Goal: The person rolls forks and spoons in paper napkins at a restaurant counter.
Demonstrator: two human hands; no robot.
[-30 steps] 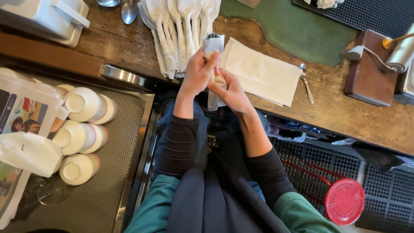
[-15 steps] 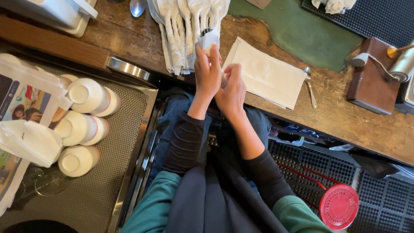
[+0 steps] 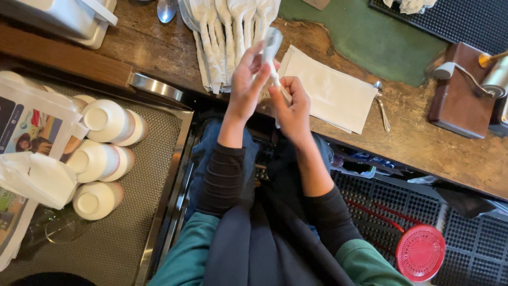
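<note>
A wooden counter (image 3: 423,143) holds a stack of white napkins (image 3: 330,95) and a row of napkin-wrapped spoons (image 3: 227,32), with 6 white cups (image 3: 103,153) on the tray at left. Above the counter's edge, the left hand (image 3: 246,87) and right hand (image 3: 291,108) both close their fingers around 1 napkin-wrapped spoon (image 3: 272,45), just beside the row.

A clear bag (image 3: 37,127) with a colourful picture label (image 3: 26,140) lies at the left edge, beside the white cups (image 3: 103,156). The label shows blue, red and dark patches.
</note>
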